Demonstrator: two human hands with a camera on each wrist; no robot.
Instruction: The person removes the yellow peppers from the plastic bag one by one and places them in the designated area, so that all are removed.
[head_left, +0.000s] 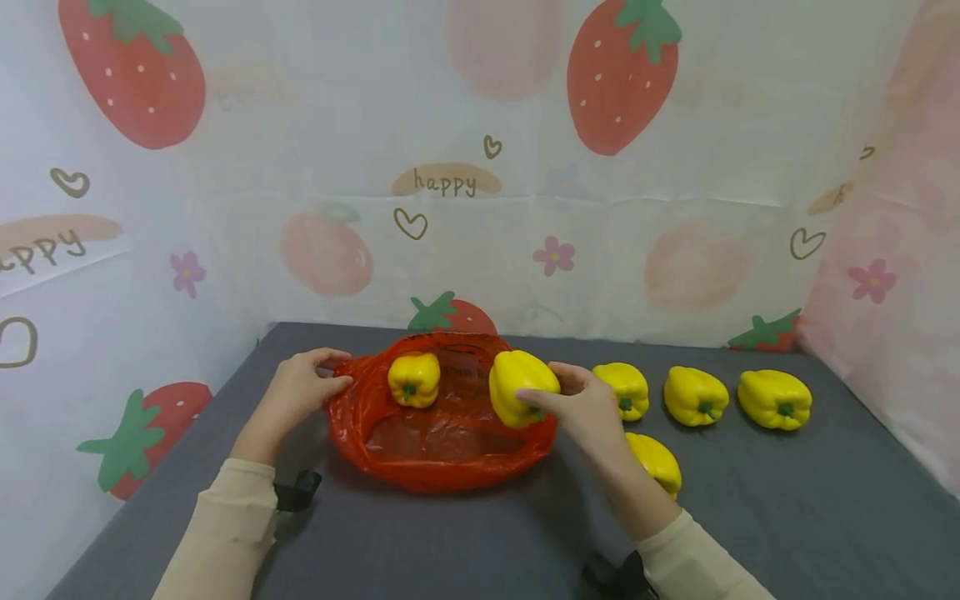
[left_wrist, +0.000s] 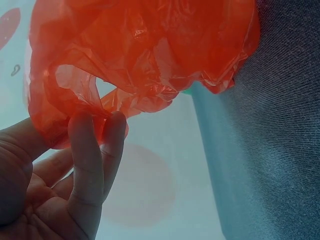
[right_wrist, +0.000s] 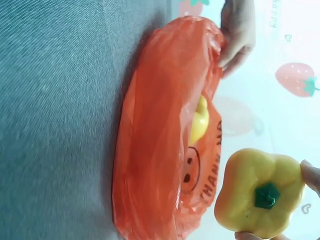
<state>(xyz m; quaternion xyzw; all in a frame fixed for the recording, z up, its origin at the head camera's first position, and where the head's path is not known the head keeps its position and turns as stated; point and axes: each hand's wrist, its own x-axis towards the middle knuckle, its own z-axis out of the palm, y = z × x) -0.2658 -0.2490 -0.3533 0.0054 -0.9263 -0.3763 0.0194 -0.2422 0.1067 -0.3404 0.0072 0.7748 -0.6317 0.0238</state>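
Observation:
A red plastic bag sits on the table with its mouth spread wide. Inside it, toward the left, lies one yellow bell pepper with a green stem. My left hand pinches the bag's left rim; the left wrist view has the fingers and thumb around the thin red plastic near a handle hole. My right hand grips a second yellow bell pepper over the right part of the opening. In the right wrist view this pepper shows its green stem, held between fingertips at its edges.
Right of the bag, several more yellow peppers rest on the dark grey table: three in a back row, including a middle one and a far right one, and another pepper partly behind my right forearm. A strawberry-print cloth encloses the table's back and sides.

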